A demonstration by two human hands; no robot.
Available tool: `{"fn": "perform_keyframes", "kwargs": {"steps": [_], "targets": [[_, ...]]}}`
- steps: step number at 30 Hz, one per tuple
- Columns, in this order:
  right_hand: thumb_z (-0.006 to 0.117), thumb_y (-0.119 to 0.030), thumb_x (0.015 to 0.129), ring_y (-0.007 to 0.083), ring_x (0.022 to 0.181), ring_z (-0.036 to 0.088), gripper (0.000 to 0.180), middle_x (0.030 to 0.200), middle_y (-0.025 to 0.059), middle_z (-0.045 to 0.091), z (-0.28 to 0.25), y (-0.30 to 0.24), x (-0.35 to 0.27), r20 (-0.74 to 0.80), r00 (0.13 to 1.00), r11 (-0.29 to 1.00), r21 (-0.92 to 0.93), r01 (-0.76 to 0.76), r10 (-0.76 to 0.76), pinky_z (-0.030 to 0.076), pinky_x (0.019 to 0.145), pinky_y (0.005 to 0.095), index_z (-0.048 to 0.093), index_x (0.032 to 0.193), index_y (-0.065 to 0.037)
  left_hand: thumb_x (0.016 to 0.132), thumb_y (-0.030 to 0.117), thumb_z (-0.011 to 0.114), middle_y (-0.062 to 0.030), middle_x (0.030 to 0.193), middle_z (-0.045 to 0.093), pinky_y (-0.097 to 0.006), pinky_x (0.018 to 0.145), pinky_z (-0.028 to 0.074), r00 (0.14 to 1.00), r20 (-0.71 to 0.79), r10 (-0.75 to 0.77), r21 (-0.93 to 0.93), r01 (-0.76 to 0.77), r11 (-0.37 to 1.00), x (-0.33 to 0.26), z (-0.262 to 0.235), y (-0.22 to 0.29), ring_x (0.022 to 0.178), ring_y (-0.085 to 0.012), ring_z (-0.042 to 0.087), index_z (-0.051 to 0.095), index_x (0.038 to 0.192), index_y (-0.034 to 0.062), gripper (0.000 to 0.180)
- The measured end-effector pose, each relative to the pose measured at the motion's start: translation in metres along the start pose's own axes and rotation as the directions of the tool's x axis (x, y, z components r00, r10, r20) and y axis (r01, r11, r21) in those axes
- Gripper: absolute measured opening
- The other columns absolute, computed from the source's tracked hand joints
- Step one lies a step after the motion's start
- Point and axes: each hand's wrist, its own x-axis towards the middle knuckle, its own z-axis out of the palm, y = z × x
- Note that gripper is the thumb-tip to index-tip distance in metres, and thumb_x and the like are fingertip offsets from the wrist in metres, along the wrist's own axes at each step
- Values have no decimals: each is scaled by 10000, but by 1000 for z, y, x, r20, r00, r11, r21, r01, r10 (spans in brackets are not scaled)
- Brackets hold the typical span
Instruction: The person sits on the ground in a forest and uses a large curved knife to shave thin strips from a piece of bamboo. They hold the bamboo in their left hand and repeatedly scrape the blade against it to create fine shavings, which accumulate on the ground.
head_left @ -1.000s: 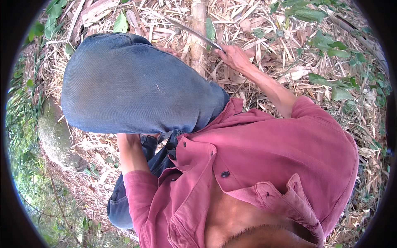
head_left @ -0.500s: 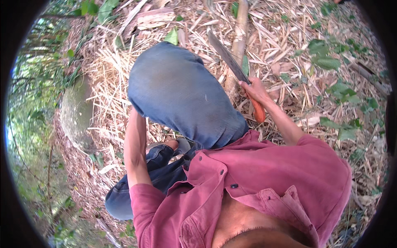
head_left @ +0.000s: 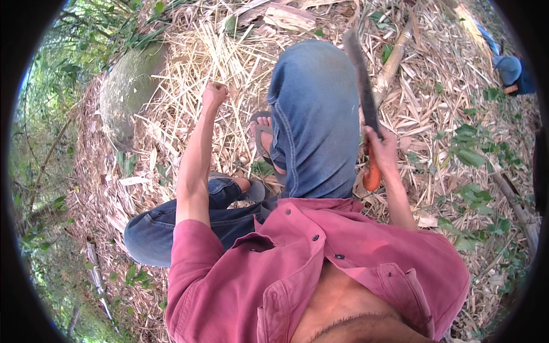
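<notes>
My right hand [head_left: 382,147] grips the orange handle of a machete [head_left: 366,80]. Its long dark blade points away from me, alongside my raised knee in blue jeans. On the other side, my left hand [head_left: 215,94] is closed in a fist over a spread of pale thin split strips [head_left: 220,54]. Whether something slim sits between those fingers is too small to make out.
A mossy grey boulder [head_left: 127,94] rises left of the strips. Beyond my right knee lies a pole [head_left: 394,60], and a split wood piece [head_left: 290,17] rests at the far side. Leafy plants [head_left: 470,148] grow at right. Something blue [head_left: 508,70] shows far right.
My left hand, hidden behind my leg before, now shows above the strips. The view has shifted left, and my raised knee appears farther right. The machete stays in my right hand, its blade more upright.
</notes>
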Motion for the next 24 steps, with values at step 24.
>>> {"fn": "perform_keyframes", "kwargs": {"steps": [24], "targets": [[590,-102,814,159,483,527,451,625,84,507,53,-119,-27,266,933,891,442,104,-241,486,453,291,483,1210,86,795,189,576,-152,988,679,-367,820,502,928,-319,-192,-142,154,978,50,29,-14,914,-278,655,631,1135,94,358]]}}
